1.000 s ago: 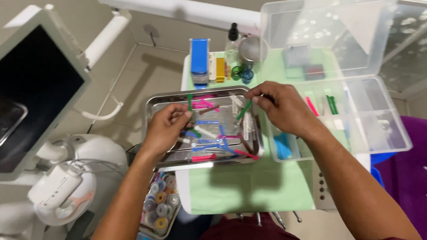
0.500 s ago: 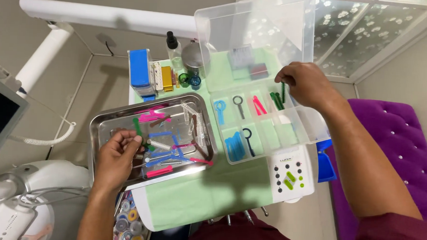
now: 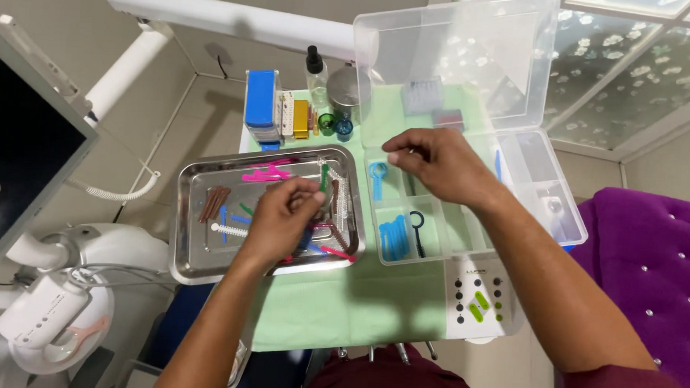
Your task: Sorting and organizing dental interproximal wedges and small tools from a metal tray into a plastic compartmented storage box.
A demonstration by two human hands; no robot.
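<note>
My left hand (image 3: pixel 286 218) hovers over a steel tray (image 3: pixel 194 266) strewn with small plastic pieces: pink ones (image 3: pixel 264 173), brown ones (image 3: pixel 214 204) and a white stick (image 3: pixel 231 230). Its fingertips pinch a green plastic piece (image 3: pixel 324 176) that sticks up toward the tray's far edge. My right hand (image 3: pixel 439 165) is over a clear compartment box (image 3: pixel 549 226), fingers loosely curled, with nothing visible in them. In the box lie a blue ring tool (image 3: pixel 378 172), a dark ring tool (image 3: pixel 418 224) and a bunch of blue pieces (image 3: pixel 393 236).
The box lid (image 3: pixel 452 59) stands open behind it. A green cloth (image 3: pixel 340 302) covers the small table. At the back stand a blue box (image 3: pixel 260 99), a yellow box (image 3: pixel 300 118), a bottle (image 3: pixel 316 72) and a steel canister (image 3: pixel 347 85). A monitor (image 3: pixel 13 148) is left, a purple chair (image 3: pixel 652 262) right.
My right hand has drawn back from the box's far right compartments toward the left side. My left hand has stayed in the tray, shifting a little toward its right part.
</note>
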